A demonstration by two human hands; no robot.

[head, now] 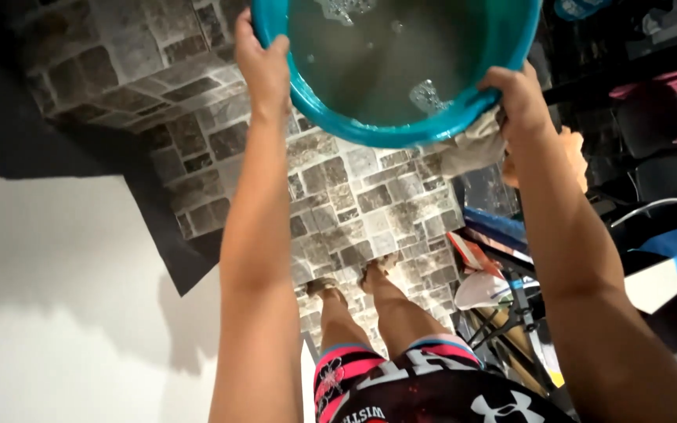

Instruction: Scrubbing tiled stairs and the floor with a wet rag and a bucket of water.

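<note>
Teal basin (401,129) of soapy water: left hand (264,66) and right hand (520,98) clamp opposite rims. Below: stone-pattern floor (354,204), pale cloth (472,149); folded metal stand (511,313) right.

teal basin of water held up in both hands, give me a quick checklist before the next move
1. Left hand on the rim of the teal basin: ok, fingers curl over the edge.
2. Right hand on the opposite rim: ok, it also pinches a pale cloth under the basin.
3. Water level: ok, murky and bubbly, below the rim where visible.
4. Basin level: cannot tell, its far side is out of frame.
5. Footing: ok, bare feet stand on the stone-pattern floor.
6. Path on the right: not ok, a folded metal stand and clutter lie close.
</note>
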